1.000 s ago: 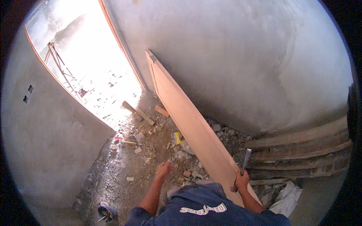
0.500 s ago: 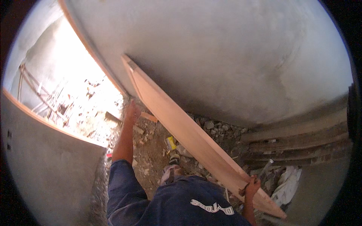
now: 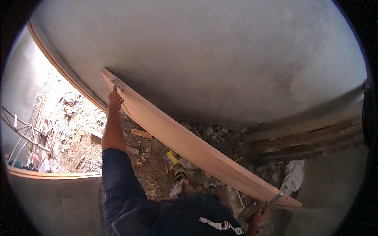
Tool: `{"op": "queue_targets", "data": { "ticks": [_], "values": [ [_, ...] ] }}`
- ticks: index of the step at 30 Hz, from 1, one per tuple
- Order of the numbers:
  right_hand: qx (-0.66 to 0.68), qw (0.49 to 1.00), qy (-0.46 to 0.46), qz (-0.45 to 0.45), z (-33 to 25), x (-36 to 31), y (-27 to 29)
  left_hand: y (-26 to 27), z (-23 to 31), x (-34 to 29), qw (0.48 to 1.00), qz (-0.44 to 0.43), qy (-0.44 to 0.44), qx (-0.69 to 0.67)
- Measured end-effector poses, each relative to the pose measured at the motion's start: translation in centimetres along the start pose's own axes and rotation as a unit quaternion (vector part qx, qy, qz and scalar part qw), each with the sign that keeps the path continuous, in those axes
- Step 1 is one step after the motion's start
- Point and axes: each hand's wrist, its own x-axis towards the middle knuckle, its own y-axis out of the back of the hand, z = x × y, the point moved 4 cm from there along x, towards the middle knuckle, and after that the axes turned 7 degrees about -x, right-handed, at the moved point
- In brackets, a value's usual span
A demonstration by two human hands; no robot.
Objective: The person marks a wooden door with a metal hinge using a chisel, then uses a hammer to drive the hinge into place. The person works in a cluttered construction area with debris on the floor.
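Note:
A long, pale reddish wooden panel (image 3: 185, 141) runs slantwise before me, its far left end close to the grey wall. Near that end a metal hinge plate (image 3: 118, 83) lies on the wood. My left hand (image 3: 115, 101) is stretched out to the hinge plate, a finger touching or almost touching it; nothing shows in its grasp. Low on the right, my right hand (image 3: 258, 216) is closed around a tool with a metal shaft (image 3: 274, 200), which crosses in front of the panel's near end. The tool's exact kind is unclear.
Rubble (image 3: 212, 131) and wood scraps (image 3: 141, 133) litter the dirt floor, with a yellow packet (image 3: 171, 157) near my feet. A whitish sack (image 3: 293, 177) lies at right. A wood-framed doorway (image 3: 71, 80) opens to bright debris outside at left.
My left hand has moved from beside the panel up to the hinge plate. My right hand has left the panel and come lower, tool in hand. The panel appears lower and flatter in view.

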Motion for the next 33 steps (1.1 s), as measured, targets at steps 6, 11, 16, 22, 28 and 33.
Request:
{"op": "queue_targets", "data": {
  "ticks": [6, 11, 16, 22, 28, 33],
  "values": [
    [-0.092, 0.992, -0.068, -0.044, -1.3, -3.2, -0.4, -0.5, 0.8, 1.2, 0.996, -0.055, 0.028, -0.064],
    [0.005, 0.999, -0.049, -0.012, -1.8, -4.6, -2.0, 0.3, 0.2, 4.0, 0.981, -0.072, 0.056, -0.173],
    [0.112, 0.993, -0.039, 0.004, -3.6, -5.9, -1.9, 1.2, 0.0, 5.4, 0.990, -0.100, 0.030, -0.099],
    [0.045, 0.998, -0.024, -0.029, -8.0, -7.1, -0.9, -0.4, 1.4, 4.4, 0.997, -0.053, -0.049, -0.042],
    [-0.014, 0.998, -0.025, -0.056, -7.1, -7.9, -0.5, -1.9, 1.8, 5.9, 0.946, -0.028, -0.261, 0.190],
    [-0.065, 0.997, 0.029, -0.014, -2.0, -9.3, -2.5, -4.6, 5.8, 3.7, 0.968, -0.009, -0.234, 0.085]
  ]
}}
